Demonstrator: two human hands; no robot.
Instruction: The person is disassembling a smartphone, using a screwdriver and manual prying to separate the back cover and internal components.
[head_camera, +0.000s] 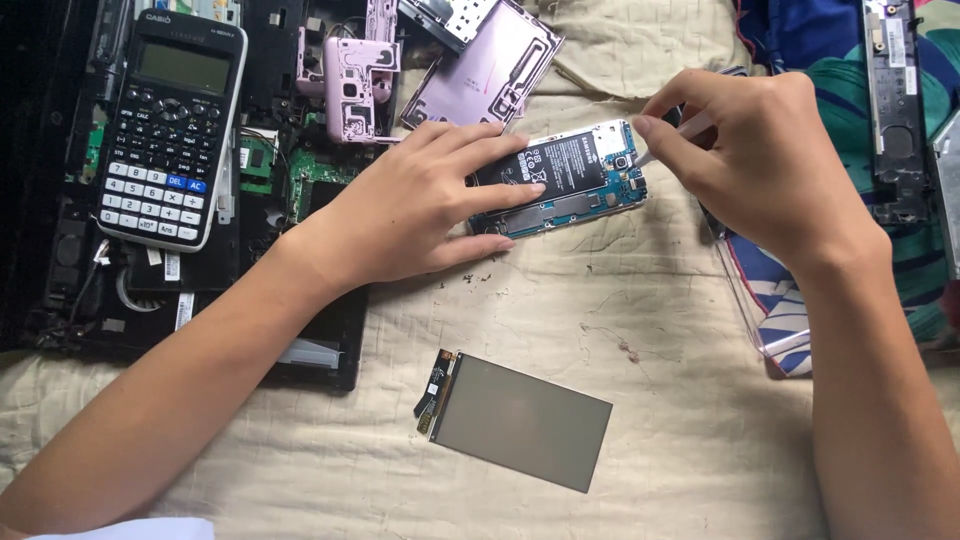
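Left hand (420, 205) flat on opened phone (570, 180), right hand (750, 160) pinching white tool (672, 140) at its top corner

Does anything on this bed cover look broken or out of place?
Yes. The opened smartphone with its black battery and blue circuit board bare lies under the left hand; the right hand holds a thin white tool to it. Its grey rectangular screen panel lies detached below, and pink frame pieces lie scattered on a gutted laptop.

A creased, cream quilted cloth (640, 330) with stitched lines covers the whole work surface under soft, even daylight, with a blue, green and white patterned fabric (800, 290) lying over it at the right edge.
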